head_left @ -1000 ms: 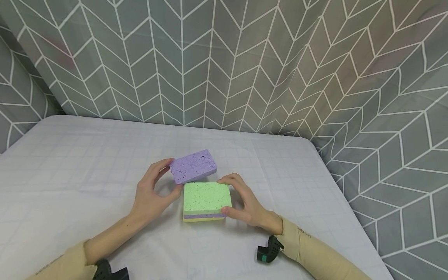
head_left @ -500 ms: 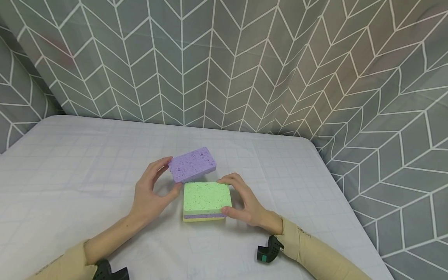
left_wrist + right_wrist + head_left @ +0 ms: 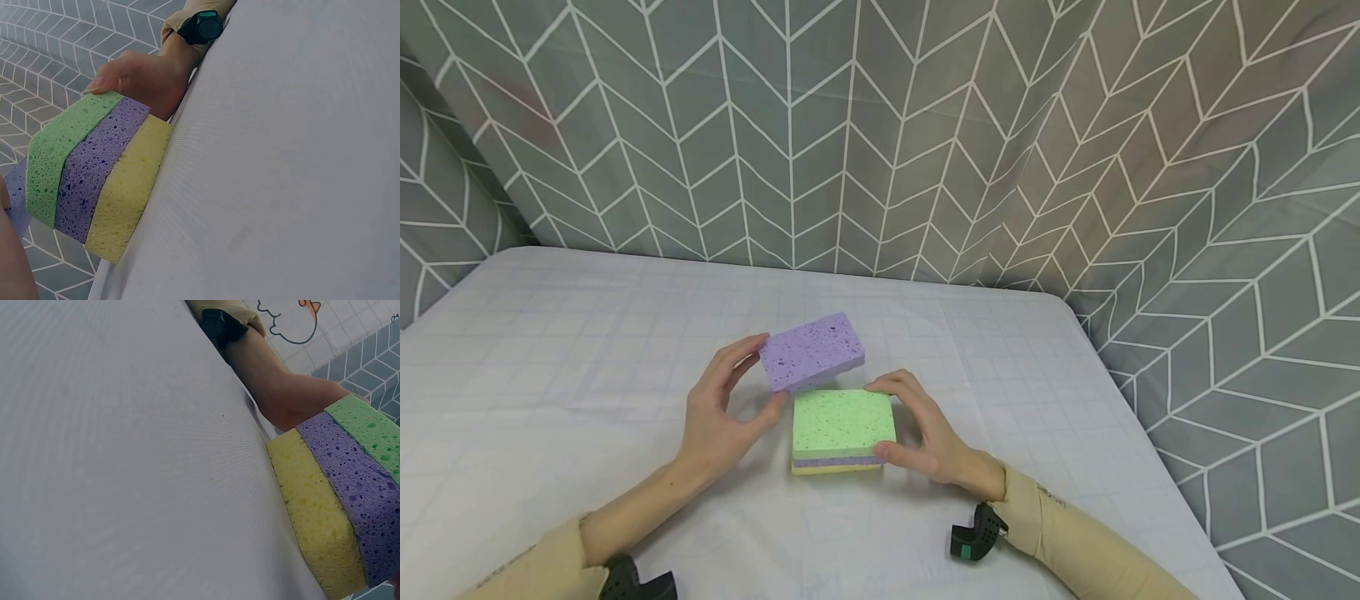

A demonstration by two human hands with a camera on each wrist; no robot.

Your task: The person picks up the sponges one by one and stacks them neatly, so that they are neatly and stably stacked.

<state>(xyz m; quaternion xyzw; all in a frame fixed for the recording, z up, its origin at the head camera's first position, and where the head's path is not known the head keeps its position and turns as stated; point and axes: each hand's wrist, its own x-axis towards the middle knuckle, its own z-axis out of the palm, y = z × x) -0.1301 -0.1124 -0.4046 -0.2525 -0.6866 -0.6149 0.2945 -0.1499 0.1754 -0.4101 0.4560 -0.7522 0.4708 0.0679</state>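
Observation:
Between thumb and fingers, my left hand [image 3: 718, 412] holds a purple sponge [image 3: 812, 352] by its left end. It is tilted, just behind the sponge stack in the head view. A green sponge [image 3: 844, 421] forms the top of that stack. Under it lie another purple sponge [image 3: 347, 490] and, at the bottom on the white cloth, a yellow sponge [image 3: 319, 519]. My right hand [image 3: 928, 433] grips the right side of the stack, thumb at the near corner and fingers at the far one. In the left wrist view the held purple sponge is mostly hidden behind the stack.
A white cloth [image 3: 587, 333] covers the table, whose far edge meets a grey curtain [image 3: 820, 125] with white zigzag lines. Black wrist devices sit on both forearms, such as the right wrist device [image 3: 977, 533].
The left hand has lifted the purple sponge slightly up and away from the stack in the head view. My right hand and the stack have stayed practically still.

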